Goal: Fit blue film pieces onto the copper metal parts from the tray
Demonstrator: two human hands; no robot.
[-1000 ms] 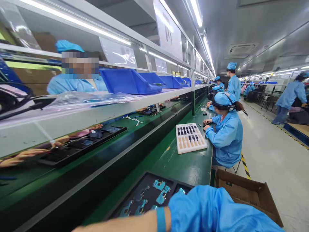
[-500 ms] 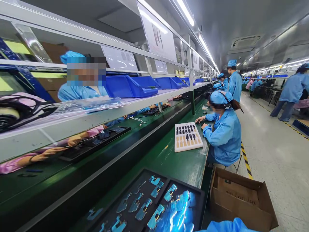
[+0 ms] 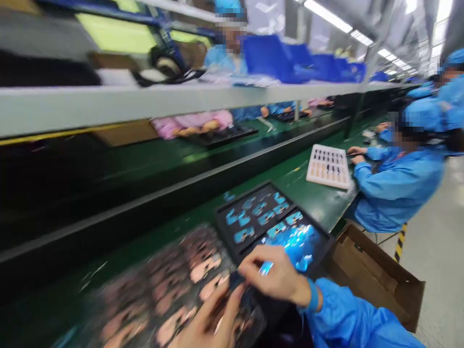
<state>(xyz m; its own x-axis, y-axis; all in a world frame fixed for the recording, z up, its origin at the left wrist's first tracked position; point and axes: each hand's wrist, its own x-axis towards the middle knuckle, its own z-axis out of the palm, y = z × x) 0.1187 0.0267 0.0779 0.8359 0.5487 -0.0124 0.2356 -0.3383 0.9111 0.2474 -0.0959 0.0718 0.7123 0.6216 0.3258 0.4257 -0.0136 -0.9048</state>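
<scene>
My left hand (image 3: 212, 321) reaches in from the bottom edge, thumb and fingertips closing round a small dark piece that is too blurred to name. My right hand (image 3: 273, 273), in a blue sleeve with a blue wristband, meets it with fingers curled in a pinch. A shiny blue scrap (image 3: 266, 268) shows between the right fingers; whether they grip it, I cannot tell. Below both hands lies a clear tray (image 3: 145, 270) of pinkish, copper-coloured parts. Just beyond is a black tray (image 3: 232, 241) with blue film-covered pieces and a heap of shiny blue film (image 3: 300, 246).
An open cardboard box (image 3: 369, 275) stands on the right below the bench edge. Farther along the green bench (image 3: 286, 186) is a white tray (image 3: 328, 181) beside a seated co-worker (image 3: 398, 183). A white shelf (image 3: 145, 104) with blue bins (image 3: 268, 58) runs above the bench.
My view has swung left and down. Both my hands and the clear tray of pinkish parts have come into sight; the black tray now appears farther up the picture.
</scene>
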